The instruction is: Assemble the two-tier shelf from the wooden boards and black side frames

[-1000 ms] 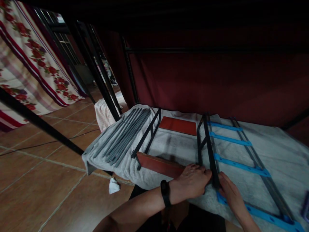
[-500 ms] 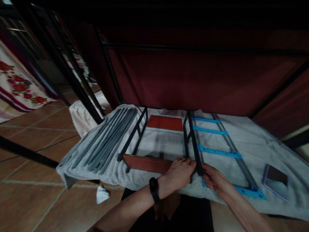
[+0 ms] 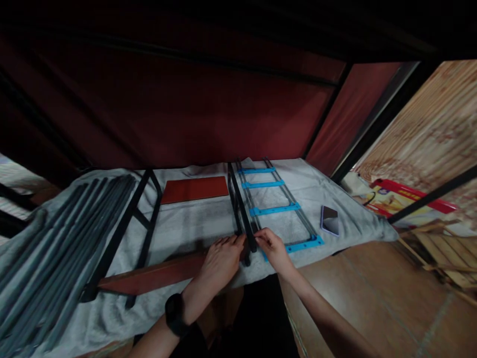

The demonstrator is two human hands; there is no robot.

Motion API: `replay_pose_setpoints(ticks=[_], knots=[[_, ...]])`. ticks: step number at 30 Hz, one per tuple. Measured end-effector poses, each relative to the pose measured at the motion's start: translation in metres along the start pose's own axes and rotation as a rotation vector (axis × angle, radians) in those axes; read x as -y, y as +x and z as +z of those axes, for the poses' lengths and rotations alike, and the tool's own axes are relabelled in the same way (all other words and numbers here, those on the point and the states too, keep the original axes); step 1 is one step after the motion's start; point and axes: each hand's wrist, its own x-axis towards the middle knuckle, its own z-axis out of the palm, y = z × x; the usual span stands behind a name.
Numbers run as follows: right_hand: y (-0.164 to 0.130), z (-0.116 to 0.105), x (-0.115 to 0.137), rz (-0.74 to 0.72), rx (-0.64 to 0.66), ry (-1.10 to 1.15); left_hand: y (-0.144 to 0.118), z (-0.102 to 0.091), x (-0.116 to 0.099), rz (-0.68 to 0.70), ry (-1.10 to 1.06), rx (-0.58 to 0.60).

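Though dark, bar (image 3: 243,211) against right hand (image 3: 274,248).

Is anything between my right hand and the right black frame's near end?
Nothing visible. Your right hand is at the near end of the right black frame, with your left hand on its other side.

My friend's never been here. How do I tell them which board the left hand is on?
Find the big grey cloth, then the two black frames on it. The reddish-brown board under the left hand sits between their near ends. Unlike the brighter board farther back, it stands on its long edge.
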Motion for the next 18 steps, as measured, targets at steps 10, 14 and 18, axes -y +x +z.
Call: replay_pose_setpoints(ticks=[10,14,18], knots=[[0.011,0.0,0.005,0.139,0.042,0.204,0.002,0.003,-0.001,-0.017,-0.009,0.036],[0.019,-0.004,0.01,0.206,0.098,0.24,0.003,0.003,-0.002,-0.009,-0.014,0.025],[0.018,-0.007,0.013,0.208,0.097,0.25,0.001,0.002,-0.002,-0.007,0.0,0.007]])
